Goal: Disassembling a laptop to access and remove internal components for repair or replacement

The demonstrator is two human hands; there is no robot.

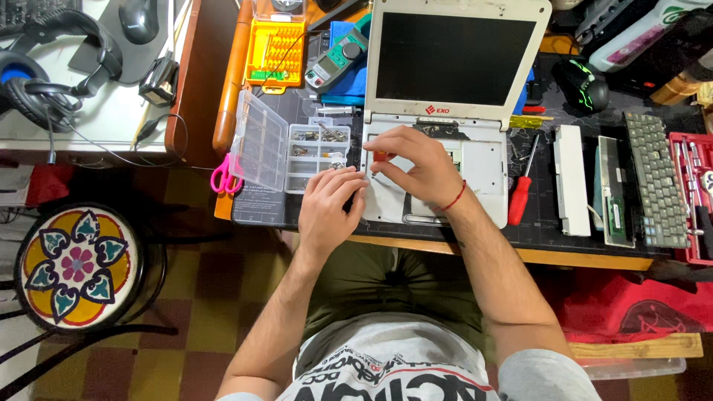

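Note:
A small white laptop [483, 160] lies open on the dark desk mat, its keyboard removed and its screen dark. My right hand [412, 162] rests over the laptop's base and pinches a small red-handled screwdriver [379, 156] upright against the bare chassis. My left hand [331, 204] lies at the laptop's front left corner, fingers curled on its edge, next to a clear parts box [319, 152] with small screws in its compartments. What the left fingers hold, if anything, is hidden.
A red-handled screwdriver [520, 197] lies right of the laptop. Beyond it lie a white panel [572, 182], a slim drive [615, 197], the removed grey keyboard [657, 178] and a red socket set [694, 193]. An orange bit case [276, 52], a multimeter [336, 63] and pink scissors [223, 177] lie left.

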